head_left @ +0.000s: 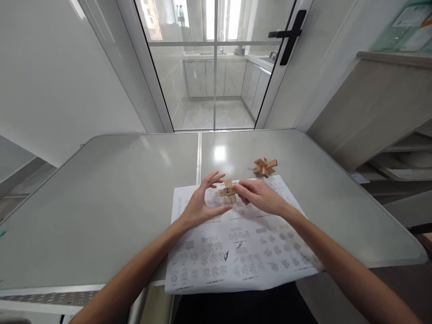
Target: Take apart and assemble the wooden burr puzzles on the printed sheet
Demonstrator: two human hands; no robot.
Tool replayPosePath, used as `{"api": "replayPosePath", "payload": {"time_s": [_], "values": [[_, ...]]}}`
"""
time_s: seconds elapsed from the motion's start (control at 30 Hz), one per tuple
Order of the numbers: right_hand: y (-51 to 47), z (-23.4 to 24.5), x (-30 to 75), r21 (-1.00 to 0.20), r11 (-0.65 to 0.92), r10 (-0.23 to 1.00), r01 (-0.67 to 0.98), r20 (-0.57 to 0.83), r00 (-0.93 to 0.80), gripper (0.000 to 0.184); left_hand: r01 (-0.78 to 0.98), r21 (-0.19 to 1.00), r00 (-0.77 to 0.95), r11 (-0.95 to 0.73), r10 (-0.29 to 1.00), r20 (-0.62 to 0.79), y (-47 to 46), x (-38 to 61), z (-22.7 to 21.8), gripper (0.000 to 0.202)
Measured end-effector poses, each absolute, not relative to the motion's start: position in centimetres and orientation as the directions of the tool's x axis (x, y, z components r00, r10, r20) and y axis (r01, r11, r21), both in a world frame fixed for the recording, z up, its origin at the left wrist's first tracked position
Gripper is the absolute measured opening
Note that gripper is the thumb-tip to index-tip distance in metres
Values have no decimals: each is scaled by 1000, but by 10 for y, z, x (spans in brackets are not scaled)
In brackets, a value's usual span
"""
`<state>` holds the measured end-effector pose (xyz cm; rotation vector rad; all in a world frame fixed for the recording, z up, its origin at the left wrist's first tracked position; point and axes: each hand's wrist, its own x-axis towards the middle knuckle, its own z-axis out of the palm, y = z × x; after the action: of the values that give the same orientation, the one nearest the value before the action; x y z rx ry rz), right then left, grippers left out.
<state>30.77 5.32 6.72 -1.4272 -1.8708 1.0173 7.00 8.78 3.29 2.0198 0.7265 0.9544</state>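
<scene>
we held the wooden cross piece (227,192) between both hands, above the printed sheet (243,252). the piece was a small assembly of pale crossed bars, with a dark mark like a "2" on the face turned toward us.

our right hand (261,195) came in from the right. its fingers (243,191) were drawn narrow and closed on the right-hand end of the piece, thumb and fingertips pinched on the wood.

our left hand (197,207) stood to the left of the piece. its fingers (213,179) were spread wide and curved, the upper fingertips just short of the piece and the thumb reaching under it. we could not tell whether the thumb touched the wood.

a second wooden puzzle (265,166), crossed in several directions, lay on the bench (101,202) beyond the right fingers and slightly to their right. it was near them but apart, just past the far edge of the sheet.

the sheet lay flat beneath both sets of fingers, printed with rows of small diagrams. its near edge hung over the bench edge. two dark pen marks showed on it, nearer to us than the fingers.

past the far bench edge stood a glass door (216,67) with a black handle (286,33).
</scene>
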Motion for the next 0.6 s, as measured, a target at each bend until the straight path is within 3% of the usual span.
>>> {"api": "replayPosePath", "payload": {"time_s": [0.2,0.33,0.43,0.6], "values": [[26,70,368,-575,29,999,818,3,-33,55,397,741,492,-542,807,327,94,65,29,50],[15,56,404,-444,-127,990,887,-5,139,58,502,612,547,-611,772,323,101,60,19,44],[16,45,419,-408,-208,974,889,-3,227,59,530,538,596,-655,739,312,106,58,10,46],[22,29,425,-456,-256,962,852,-36,270,62,582,477,622,-659,739,261,116,58,-1,53]]}}
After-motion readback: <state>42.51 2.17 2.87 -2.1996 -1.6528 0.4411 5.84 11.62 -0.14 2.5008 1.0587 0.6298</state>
